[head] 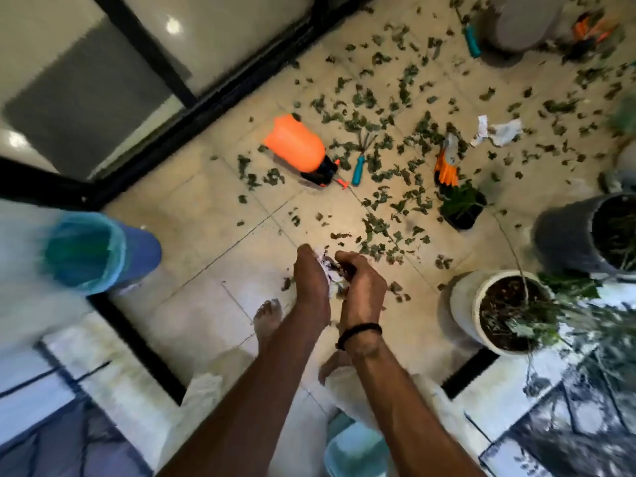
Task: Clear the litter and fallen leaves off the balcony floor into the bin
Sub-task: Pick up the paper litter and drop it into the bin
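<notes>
My left hand (311,277) and my right hand (363,287) are cupped together low over the tiled floor, holding a wad of crumpled white paper and leaves (332,270) between them. The blue bin (137,259) with a teal liner stands to the left, open at the top. Dry green leaves (385,166) lie scattered across the tiles ahead and to the right. More white paper litter (499,132) lies further off on the right.
An orange sprayer bottle (296,142) lies on its side, with a teal hand rake (358,168) and orange gloves (445,170) nearby. A small black pot (463,210), a white planter (464,304) and a grey planter (564,239) stand at right. Black-framed glass doors (192,108) run along the left.
</notes>
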Motion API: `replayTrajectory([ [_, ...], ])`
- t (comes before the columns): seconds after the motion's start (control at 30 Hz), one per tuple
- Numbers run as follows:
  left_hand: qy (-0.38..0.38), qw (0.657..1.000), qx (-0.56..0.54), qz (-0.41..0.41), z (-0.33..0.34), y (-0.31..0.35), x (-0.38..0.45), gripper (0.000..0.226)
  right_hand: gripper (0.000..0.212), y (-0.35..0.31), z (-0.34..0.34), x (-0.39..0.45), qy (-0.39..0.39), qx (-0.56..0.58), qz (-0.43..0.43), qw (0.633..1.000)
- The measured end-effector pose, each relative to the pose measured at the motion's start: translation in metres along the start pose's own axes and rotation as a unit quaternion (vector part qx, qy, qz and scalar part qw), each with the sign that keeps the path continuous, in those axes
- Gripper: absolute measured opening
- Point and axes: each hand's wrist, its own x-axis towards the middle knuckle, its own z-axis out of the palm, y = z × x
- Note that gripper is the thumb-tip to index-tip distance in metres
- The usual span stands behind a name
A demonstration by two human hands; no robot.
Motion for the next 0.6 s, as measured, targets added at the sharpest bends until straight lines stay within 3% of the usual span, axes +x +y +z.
replayTrajectory([
  [0.1,-0.012,0.999,-0.015,0.032,-0.032,0.026,-0.032,0.042,0.018,0.002,0.027,-0.046,-0.052,-0.105,-0.068,0.991],
  [0.27,0.054,0.992,-0.056,0.098,-0.117,0.081,-0.049,0.022,0.013,0.036,0.096,-0.111,-0.140,-0.200,-0.116,0.963],
  [0.5,0.158,0.979,-0.083,0.097,-0.289,0.166,-0.002,0.030,0.017,0.142,0.244,-0.184,-0.234,-0.278,-0.050,0.930],
  [0.6,0.180,0.976,-0.095,0.071,-0.364,0.199,0.028,0.048,0.020,0.189,0.313,-0.208,-0.244,-0.269,0.003,0.932],
])
